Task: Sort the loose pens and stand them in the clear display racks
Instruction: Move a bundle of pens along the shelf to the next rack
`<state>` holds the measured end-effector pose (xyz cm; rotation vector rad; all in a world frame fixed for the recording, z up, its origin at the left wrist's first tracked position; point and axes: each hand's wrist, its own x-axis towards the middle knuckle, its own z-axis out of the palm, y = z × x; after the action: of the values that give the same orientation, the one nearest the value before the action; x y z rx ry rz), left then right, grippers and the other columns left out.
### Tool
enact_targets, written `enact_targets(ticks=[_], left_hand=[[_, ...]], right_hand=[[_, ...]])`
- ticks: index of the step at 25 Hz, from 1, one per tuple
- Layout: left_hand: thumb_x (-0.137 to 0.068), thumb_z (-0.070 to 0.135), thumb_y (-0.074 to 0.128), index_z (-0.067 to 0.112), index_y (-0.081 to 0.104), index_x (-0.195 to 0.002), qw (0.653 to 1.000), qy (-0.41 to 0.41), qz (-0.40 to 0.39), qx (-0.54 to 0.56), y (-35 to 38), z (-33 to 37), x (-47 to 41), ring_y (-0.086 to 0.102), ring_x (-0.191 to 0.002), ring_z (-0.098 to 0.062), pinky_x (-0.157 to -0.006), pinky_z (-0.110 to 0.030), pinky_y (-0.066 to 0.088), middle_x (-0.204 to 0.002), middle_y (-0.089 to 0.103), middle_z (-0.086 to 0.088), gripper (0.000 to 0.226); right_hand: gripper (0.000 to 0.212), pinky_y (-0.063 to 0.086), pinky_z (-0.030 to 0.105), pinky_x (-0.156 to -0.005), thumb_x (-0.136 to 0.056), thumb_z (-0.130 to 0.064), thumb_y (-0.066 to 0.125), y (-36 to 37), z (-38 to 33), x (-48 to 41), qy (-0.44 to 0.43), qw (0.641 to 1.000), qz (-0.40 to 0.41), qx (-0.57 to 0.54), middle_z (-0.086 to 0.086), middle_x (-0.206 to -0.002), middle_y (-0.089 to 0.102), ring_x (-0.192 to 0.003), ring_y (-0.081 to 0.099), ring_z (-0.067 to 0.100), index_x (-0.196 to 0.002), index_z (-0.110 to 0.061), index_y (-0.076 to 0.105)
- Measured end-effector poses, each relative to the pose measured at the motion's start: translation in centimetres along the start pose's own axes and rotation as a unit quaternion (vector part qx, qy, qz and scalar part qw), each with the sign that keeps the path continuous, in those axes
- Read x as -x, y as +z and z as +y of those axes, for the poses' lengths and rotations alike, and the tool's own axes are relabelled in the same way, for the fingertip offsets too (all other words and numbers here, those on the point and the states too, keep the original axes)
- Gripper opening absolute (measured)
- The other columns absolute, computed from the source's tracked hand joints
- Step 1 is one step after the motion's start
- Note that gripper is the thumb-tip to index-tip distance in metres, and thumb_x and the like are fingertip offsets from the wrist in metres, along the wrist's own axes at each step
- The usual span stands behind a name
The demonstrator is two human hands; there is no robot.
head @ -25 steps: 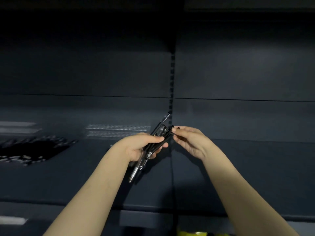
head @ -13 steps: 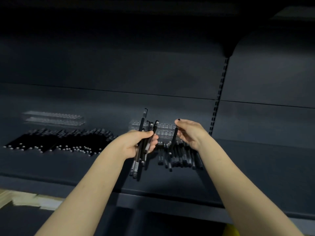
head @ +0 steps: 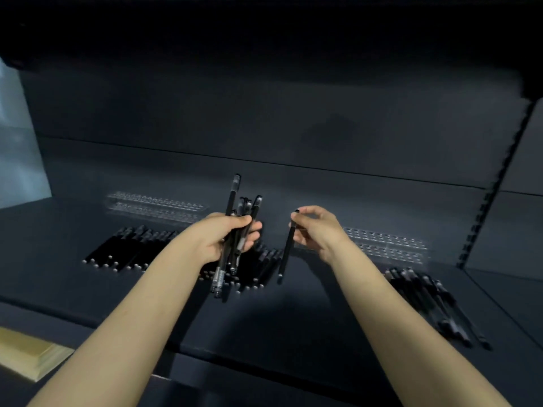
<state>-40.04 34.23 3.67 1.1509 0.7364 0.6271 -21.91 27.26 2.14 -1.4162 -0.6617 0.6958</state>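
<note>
My left hand (head: 226, 239) grips a bundle of black pens (head: 235, 207), held nearly upright over the dark shelf (head: 293, 312). My right hand (head: 316, 227) pinches a single black pen (head: 286, 254) by its top end, and the pen hangs down just right of the bundle. A row of loose black pens (head: 129, 249) lies flat at the left, and more lie behind my hands. Another pile of pens (head: 432, 301) lies at the right. A clear display rack (head: 155, 204) stands at the back left and a second clear rack (head: 385, 245) at the right.
The shelf's back panel (head: 264, 127) rises behind the racks. A slotted upright (head: 496, 183) runs down the right side. A pale board (head: 26, 353) shows below the shelf's front edge at lower left.
The view has swung left, bringing both racks and the pen piles into sight. My right hand has drawn one pen away from the bundle in my left hand.
</note>
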Motion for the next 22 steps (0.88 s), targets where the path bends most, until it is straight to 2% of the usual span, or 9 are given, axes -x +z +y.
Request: enact_targets(ticks=[4, 8, 11, 15, 17, 20, 22], left_hand=[[-0.096, 0.009, 0.057, -0.005, 0.065, -0.102, 1.000, -0.013, -0.022, -0.015, -5.2, 1.6, -3.1, 0.071, -0.057, -0.011, -0.050, -0.023, 0.057, -0.074, 0.076, -0.003, 0.016], [-0.096, 0.010, 0.058, -0.003, 0.066, -0.101, 0.999, -0.009, -0.045, -0.008, -8.8, 2.5, -5.7, 0.069, -0.056, -0.010, -0.050, -0.022, 0.057, -0.073, 0.075, -0.001, 0.016], [-0.096, 0.009, 0.057, -0.002, 0.065, -0.100, 0.998, -0.014, -0.065, 0.008, -10.0, 2.3, -6.9, 0.068, -0.053, -0.009, -0.049, -0.022, 0.057, -0.070, 0.075, -0.001, 0.015], [-0.096, 0.010, 0.057, 0.001, 0.065, -0.095, 0.995, -0.025, -0.093, 0.039, -10.8, 1.8, -8.0, 0.067, -0.052, -0.009, -0.047, -0.021, 0.054, -0.072, 0.075, -0.001, 0.012], [-0.097, 0.009, 0.057, 0.000, 0.065, -0.095, 0.992, -0.031, -0.109, 0.050, -10.8, 1.7, -8.2, 0.066, -0.052, -0.010, -0.047, -0.020, 0.053, -0.074, 0.075, -0.003, 0.013], [-0.097, 0.009, 0.056, -0.005, 0.064, -0.103, 0.990, -0.039, -0.128, 0.055, -10.6, 1.3, -8.2, 0.066, -0.052, -0.011, -0.047, -0.020, 0.053, -0.074, 0.073, -0.006, 0.017], [-0.096, 0.008, 0.056, -0.008, 0.062, -0.109, 0.990, -0.040, -0.124, 0.053, -10.6, 1.0, -8.3, 0.065, -0.050, -0.011, -0.046, -0.019, 0.052, -0.068, 0.071, -0.006, 0.022]], right_hand=[[0.010, 0.050, 0.018, -0.042, -0.091, -0.010, 0.063, 5.1, 0.2, -2.1, -0.010, 0.998, 0.064, 0.015, 0.005, -0.074, 0.057, -0.054, 0.051, 0.013, -0.093, -0.014, 0.053], [0.015, 0.050, 0.023, -0.042, -0.087, -0.009, 0.067, 9.6, 1.4, -3.7, 0.002, 0.991, 0.098, 0.090, 0.006, -0.067, 0.054, -0.049, 0.050, 0.014, -0.086, -0.012, 0.052], [0.017, 0.052, 0.028, -0.048, -0.083, -0.011, 0.071, 11.1, 2.3, -4.1, 0.010, 0.980, 0.101, 0.172, 0.009, -0.065, 0.058, -0.041, 0.051, 0.019, -0.086, -0.010, 0.055], [0.019, 0.058, 0.034, -0.059, -0.079, -0.013, 0.076, 11.8, 3.2, -5.1, 0.025, 0.962, 0.115, 0.245, 0.007, -0.072, 0.060, -0.048, 0.057, 0.021, -0.085, -0.008, 0.059], [0.019, 0.058, 0.033, -0.063, -0.078, -0.014, 0.077, 11.9, 3.8, -5.4, 0.036, 0.953, 0.122, 0.275, 0.004, -0.067, 0.060, -0.046, 0.057, 0.018, -0.081, -0.010, 0.059], [0.020, 0.052, 0.027, -0.051, -0.075, -0.016, 0.080, 11.5, 4.4, -5.7, 0.018, 0.947, 0.121, 0.297, 0.003, -0.062, 0.059, -0.042, 0.054, 0.015, -0.076, -0.011, 0.060], [0.021, 0.044, 0.020, -0.049, -0.073, -0.021, 0.082, 10.7, 4.2, -5.4, -0.007, 0.935, 0.131, 0.328, 0.000, -0.064, 0.060, -0.048, 0.054, 0.012, -0.080, -0.011, 0.064]])
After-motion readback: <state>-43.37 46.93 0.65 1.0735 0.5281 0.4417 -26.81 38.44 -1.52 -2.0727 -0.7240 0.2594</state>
